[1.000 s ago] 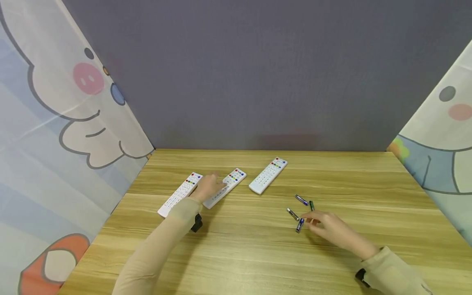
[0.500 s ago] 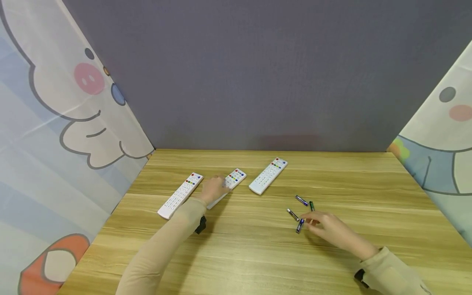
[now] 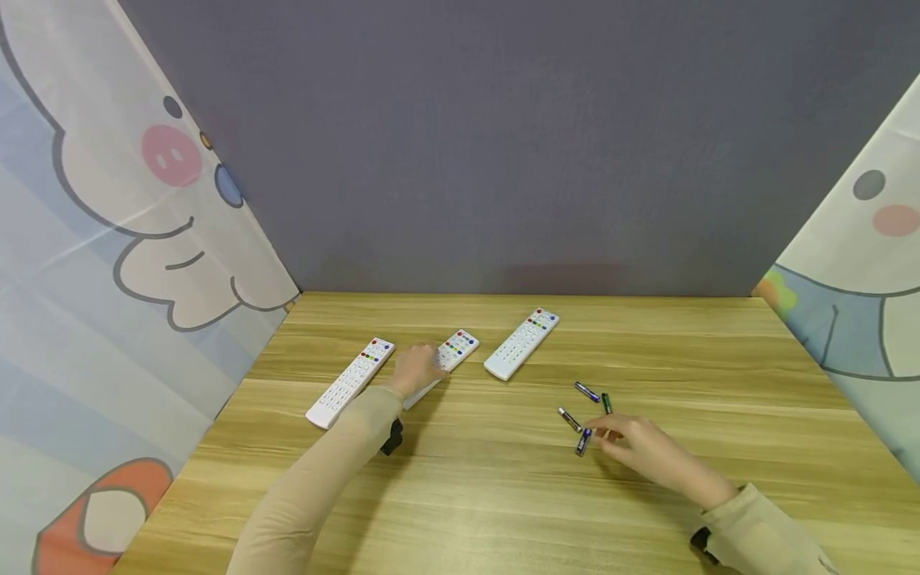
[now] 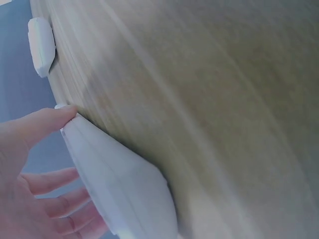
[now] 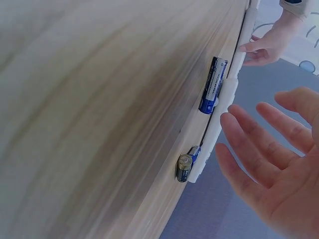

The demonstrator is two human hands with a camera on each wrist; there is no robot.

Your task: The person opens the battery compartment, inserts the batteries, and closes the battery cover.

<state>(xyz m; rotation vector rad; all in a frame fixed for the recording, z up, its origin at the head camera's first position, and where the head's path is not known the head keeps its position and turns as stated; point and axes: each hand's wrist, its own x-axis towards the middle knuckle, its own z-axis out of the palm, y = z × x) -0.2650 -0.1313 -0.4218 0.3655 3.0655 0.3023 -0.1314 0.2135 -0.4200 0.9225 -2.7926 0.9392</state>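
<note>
My left hand lies across the middle white remote control. In the left wrist view the thumb presses one edge of that remote, with the fingers along its opposite side. The hand covers much of its keypad. Over several small batteries hovers my right hand, fingers loosely bent and holding nothing. Closest to its fingertips is a blue battery. Around it lie a dark one with a silver end, another blue one and a green one, partly behind the hand.
One white remote lies left of my left hand, a second remote to its right. All are on the wooden table. A grey panel stands along the back edge, with cartoon-printed cloth at the sides.
Over the last second my left hand has shifted slightly right, further onto the middle remote, and now covers more of it. The right hand and the batteries stay put.
</note>
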